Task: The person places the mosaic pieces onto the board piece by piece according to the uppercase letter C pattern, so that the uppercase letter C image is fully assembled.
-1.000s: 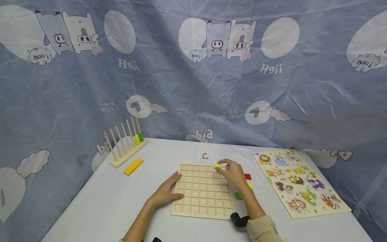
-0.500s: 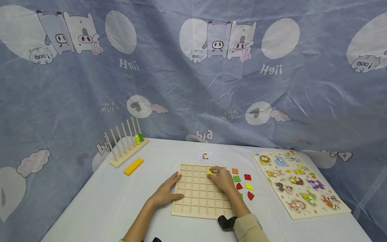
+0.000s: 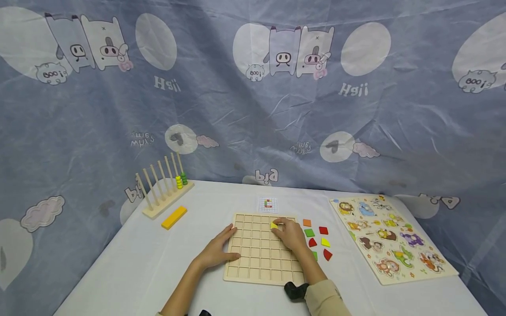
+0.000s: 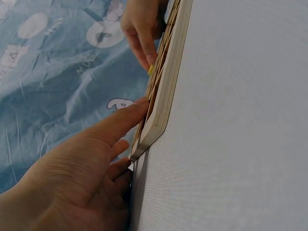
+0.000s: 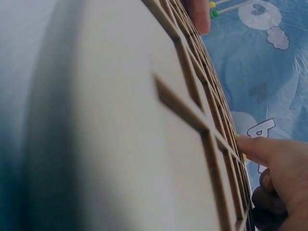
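In the head view a pale wooden grid board [image 3: 254, 252] lies flat in front of me. My right hand [image 3: 291, 235] pinches a small yellow tile [image 3: 273, 225] between thumb and finger, over a square in an upper row. The left wrist view catches the yellow tile [image 4: 151, 69] low at the board's surface. At the board's left side rests my left hand [image 3: 215, 250], spread out, its thumb lying on the rim. From the right wrist, my right hand [image 5: 284, 168] shows side-on, its fingertips at the grid and the tile mostly hidden.
Right of the board lie loose tiles, among them an orange square [image 3: 307, 223] and a red square [image 3: 323, 230]. A pattern card [image 3: 268, 204] sits behind it. An animal puzzle [image 3: 389, 239] is far right; a peg rack [image 3: 169, 199] and yellow block [image 3: 174, 217] are left.
My right hand has moved leftward and down with the yellow tile, from beyond the board's back edge onto the grid, uncovering the loose tiles. The left hand has stayed put.
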Demonstrator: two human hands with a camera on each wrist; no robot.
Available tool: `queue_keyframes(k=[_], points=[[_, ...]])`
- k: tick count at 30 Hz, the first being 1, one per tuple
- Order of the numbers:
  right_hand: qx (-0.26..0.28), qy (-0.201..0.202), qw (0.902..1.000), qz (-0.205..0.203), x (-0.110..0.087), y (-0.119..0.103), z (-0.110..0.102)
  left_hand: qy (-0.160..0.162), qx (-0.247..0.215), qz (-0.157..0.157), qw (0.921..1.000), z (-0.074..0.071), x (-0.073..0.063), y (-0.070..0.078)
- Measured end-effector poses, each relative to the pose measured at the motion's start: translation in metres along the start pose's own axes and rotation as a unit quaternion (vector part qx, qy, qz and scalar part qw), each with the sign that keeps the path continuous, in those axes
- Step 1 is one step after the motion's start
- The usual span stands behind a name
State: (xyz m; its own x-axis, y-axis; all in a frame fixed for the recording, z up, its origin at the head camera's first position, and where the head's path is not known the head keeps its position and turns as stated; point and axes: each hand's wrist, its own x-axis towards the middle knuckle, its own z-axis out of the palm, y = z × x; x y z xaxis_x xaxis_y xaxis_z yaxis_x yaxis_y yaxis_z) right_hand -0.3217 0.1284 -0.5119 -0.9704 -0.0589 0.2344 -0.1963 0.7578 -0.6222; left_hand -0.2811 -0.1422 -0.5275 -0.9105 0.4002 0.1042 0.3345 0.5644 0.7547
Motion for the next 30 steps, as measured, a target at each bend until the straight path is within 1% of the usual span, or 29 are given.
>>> queue_keyframes(k=[8,14,21,30], points=[[0.007,-0.006,1.0,-0.003,-0.0007,0.0011,-0.0003,0.0,-0.006,-0.003,1.0,0.0004,-0.0002,0.0004],[-0.003,0.007,0.9999,-0.011,-0.002,0.0005,-0.0006,-0.002,-0.002,-0.003,1.0,0.0002,0.0002,0.0006],[-0.006,0.012,0.9999,0.004,-0.0017,-0.0003,0.0007,-0.003,-0.001,-0.004,1.0,0.0007,0.001,-0.0007],[0.0,0.011,0.9999,0.008,-0.0046,-0.0014,0.0002,-0.004,-0.001,-0.006,1.0,0.0002,-0.0005,0.0006]])
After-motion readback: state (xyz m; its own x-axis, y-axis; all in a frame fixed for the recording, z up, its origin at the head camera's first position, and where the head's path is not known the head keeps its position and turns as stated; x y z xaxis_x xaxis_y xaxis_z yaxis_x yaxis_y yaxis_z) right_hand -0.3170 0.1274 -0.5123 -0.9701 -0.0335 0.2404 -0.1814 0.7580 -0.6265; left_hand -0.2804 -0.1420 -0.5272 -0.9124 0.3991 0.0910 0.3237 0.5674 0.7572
